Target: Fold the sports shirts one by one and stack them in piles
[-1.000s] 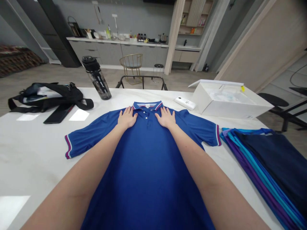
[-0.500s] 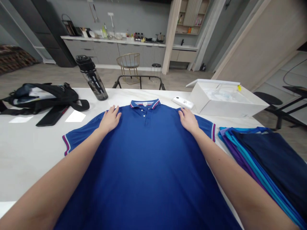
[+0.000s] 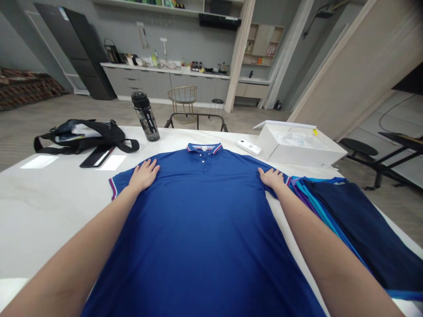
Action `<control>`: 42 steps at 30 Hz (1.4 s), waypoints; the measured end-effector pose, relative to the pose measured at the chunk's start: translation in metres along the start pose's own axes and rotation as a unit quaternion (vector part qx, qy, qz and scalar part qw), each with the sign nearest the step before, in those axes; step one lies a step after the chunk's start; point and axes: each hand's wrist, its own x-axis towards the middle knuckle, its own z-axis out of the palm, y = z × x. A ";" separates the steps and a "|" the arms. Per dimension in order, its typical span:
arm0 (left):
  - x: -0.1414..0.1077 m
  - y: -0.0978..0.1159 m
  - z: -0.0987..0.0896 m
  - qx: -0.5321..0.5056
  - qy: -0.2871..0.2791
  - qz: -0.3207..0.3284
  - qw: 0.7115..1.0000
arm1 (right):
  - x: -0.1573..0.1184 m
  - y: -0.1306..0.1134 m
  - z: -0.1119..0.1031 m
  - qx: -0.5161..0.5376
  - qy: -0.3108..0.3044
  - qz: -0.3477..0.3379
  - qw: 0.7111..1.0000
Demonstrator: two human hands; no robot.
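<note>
A blue polo shirt (image 3: pixel 198 220) lies spread front side up on the white table (image 3: pixel 59 211), its collar at the far end. My left hand (image 3: pixel 144 175) rests flat on the shirt near the left sleeve, fingers spread. On the right sleeve lies my right hand (image 3: pixel 271 177), fingers apart, close to the striped cuff. Both palms touch the fabric and neither hand grips it. Folded clothes (image 3: pixel 360 220) in dark blue, turquoise and purple are stacked beside the right cuff.
Along the far edge are a black bag (image 3: pixel 86 134), a dark phone (image 3: pixel 96 157), a bottle (image 3: pixel 146 118), a white device (image 3: pixel 248 147) and an open white box (image 3: pixel 297 147). Chairs and a kitchen counter stand beyond.
My right hand has moved outward along the right sleeve, toward the cuff. My left hand is lower on the shirt's left shoulder. The camera view has tilted up.
</note>
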 end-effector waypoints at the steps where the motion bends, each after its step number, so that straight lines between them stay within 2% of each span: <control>1: -0.004 -0.003 -0.002 0.002 0.000 0.000 1.000 | 0.002 -0.002 -0.003 0.003 -0.009 0.020 1.000; 3: -0.010 -0.009 -0.005 0.015 0.002 -0.003 1.000 | 0.003 -0.007 -0.008 -0.001 -0.007 0.037 0.999; 4: -0.012 -0.010 -0.007 0.026 0.006 -0.003 1.000 | 0.001 -0.011 -0.009 -0.004 0.007 0.018 1.000; 6: -0.011 -0.009 -0.010 0.047 0.025 0.011 0.999 | -0.004 -0.026 -0.010 0.000 0.048 -0.087 0.995; 9: 0.003 0.003 -0.014 0.064 0.062 0.061 0.994 | -0.019 -0.066 -0.004 0.038 0.068 -0.293 0.953; 11: 0.020 0.016 -0.014 0.056 0.059 0.077 0.994 | -0.031 -0.100 0.002 0.057 0.037 -0.356 0.932; 13: 0.038 0.028 -0.012 0.042 0.038 0.063 0.996 | -0.040 -0.134 0.011 0.066 0.004 -0.378 0.923; 15: 0.054 0.038 -0.007 0.029 0.023 0.040 0.999 | -0.045 -0.161 0.021 0.062 -0.020 -0.370 0.927; 18: 0.069 0.042 0.002 0.014 0.029 0.015 0.999 | -0.043 -0.183 0.035 0.049 -0.016 -0.329 0.943; 22: 0.082 0.037 0.010 0.009 0.037 -0.001 0.999 | -0.028 -0.193 0.041 0.028 -0.012 -0.323 0.946; 29: 0.100 0.039 0.009 0.013 -0.009 -0.041 0.999 | 0.000 -0.211 0.040 0.005 -0.015 -0.336 0.942; 35: 0.115 0.040 0.011 0.012 0.005 -0.037 0.999 | 0.017 -0.221 0.046 0.017 0.003 -0.345 0.938; 37: 0.115 0.041 0.010 0.016 0.014 -0.032 0.999 | 0.015 -0.222 0.046 0.029 0.024 -0.347 0.937; 39: 0.108 0.047 0.007 0.029 0.059 -0.008 0.998 | 0.008 -0.221 0.044 0.047 0.082 -0.345 0.934; 42: 0.087 0.067 0.002 0.053 0.143 0.091 0.984 | -0.010 -0.214 0.039 0.071 0.170 -0.362 0.914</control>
